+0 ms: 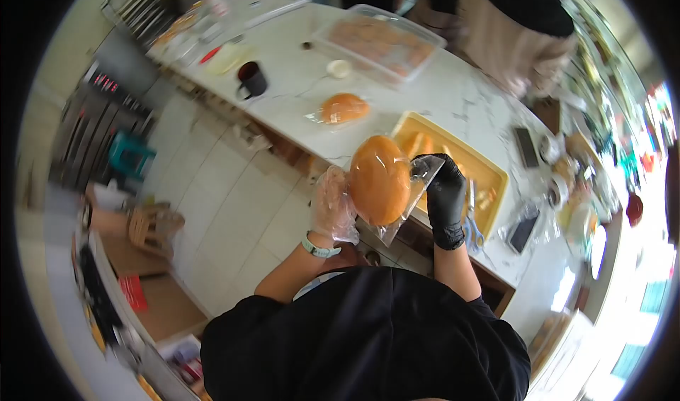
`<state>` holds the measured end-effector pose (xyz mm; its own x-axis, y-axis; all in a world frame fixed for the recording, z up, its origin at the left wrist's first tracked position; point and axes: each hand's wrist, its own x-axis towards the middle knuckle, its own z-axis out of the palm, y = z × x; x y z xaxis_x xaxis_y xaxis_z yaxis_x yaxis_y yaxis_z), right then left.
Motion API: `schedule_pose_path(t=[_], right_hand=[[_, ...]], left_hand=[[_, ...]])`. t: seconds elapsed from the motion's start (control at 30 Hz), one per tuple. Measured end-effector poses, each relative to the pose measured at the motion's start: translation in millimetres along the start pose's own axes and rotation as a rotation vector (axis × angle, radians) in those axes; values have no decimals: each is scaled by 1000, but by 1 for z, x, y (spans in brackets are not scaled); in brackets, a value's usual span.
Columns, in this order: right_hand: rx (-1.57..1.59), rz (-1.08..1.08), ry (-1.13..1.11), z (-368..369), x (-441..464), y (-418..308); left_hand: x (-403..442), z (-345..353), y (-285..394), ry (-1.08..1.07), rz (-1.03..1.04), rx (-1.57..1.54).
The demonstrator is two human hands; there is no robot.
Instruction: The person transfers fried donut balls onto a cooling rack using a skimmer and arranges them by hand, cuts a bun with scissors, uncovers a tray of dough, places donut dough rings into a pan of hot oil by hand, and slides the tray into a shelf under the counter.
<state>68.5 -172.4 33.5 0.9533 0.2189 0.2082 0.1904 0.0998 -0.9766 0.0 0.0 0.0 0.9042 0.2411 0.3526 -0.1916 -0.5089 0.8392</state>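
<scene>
A large golden-brown bread bun [380, 181] sits in a clear plastic bag [423, 168], held up in front of me at the table's near edge. My left hand [331, 204], in a clear plastic glove, grips the bun's left side, its fingertips partly hidden. My right hand [446, 194], in a black glove, is closed on the bag's loose end at the right. Beneath and beyond that hand lies a yellow tray [498, 201] with bread pieces, and scissors [472, 225] with blue-grey handles rest at its near side.
Another wrapped bun [345, 108] lies on the marble-patterned table [297, 117]. A dark mug [251, 80] stands to the left. Farther back is a clear plastic box [382, 43] of bread-like items. A phone [523, 234] lies at right. A person [510, 32] stands across the table.
</scene>
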Motion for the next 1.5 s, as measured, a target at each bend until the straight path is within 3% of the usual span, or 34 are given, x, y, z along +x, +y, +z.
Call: schedule_pose_path(t=[0.1,0.2,0.27,0.33,0.43,0.6,0.67,0.73,0.77,0.83,0.87,0.93,0.97,1.1,1.13,1.17,1.27,1.3,1.37,1.43,1.47,1.5], right_hand=[[-150,-27,-145,41,12,1],[-159,46,-361,106,-14,8],[-197,-38,-519,140,-29,12],[-369,-241,-667,158,-33,46],[-362,-389,-1028,211,-59,28],[-74,215,-1626,289,-99,8],[164,463,-1693,327,-125,9],[378,708,-1754,376,-161,8],[251,240,-1875,408,-177,3],[15,-742,-1891,472,-219,-10],[299,-45,-1997,496,-252,-10],[579,808,-2052,537,-297,-10],[712,1283,-1973,562,-324,-18],[1016,1182,-2197,630,-419,-11],[805,1217,-2220,639,-437,2],[839,1230,-2270,654,-454,1],[932,1361,-2442,709,-492,7],[1100,1265,-2407,728,-500,6],[1004,974,-2665,807,-520,18],[488,307,-2569,892,-540,27],[432,320,-2419,943,-560,37],[302,116,-2350,994,-578,53]], left_hand=[[-21,-18,-6,358,-85,-296],[-70,-79,-21,578,-168,-58],[-101,-113,-16,738,-268,-195],[-124,-129,-23,951,-304,-77],[-175,-179,-34,1193,-440,48],[-266,-245,-39,1460,-545,327],[-303,-270,-33,1527,-562,376],[-347,-293,-39,1503,-559,822],[-368,-306,-46,1484,-542,1041],[-401,-333,-36,1757,-518,668],[-423,-348,-27,1862,-503,480],[-459,-363,-32,2081,-338,384],[-482,-381,-22,2168,-274,360],[-569,-415,-22,2330,-171,511],[-577,-413,-23,2382,-132,489],[-594,-420,-22,2374,-350,790],[-629,-430,-24,2503,-461,860],[-642,-431,-28,2465,-629,1016],[-664,-436,-34,2427,-880,1267],[-685,-443,-41,2599,-882,1226],[-692,-453,-37,2625,-964,1244],[-677,-476,-29,2070,-1528,1806]])
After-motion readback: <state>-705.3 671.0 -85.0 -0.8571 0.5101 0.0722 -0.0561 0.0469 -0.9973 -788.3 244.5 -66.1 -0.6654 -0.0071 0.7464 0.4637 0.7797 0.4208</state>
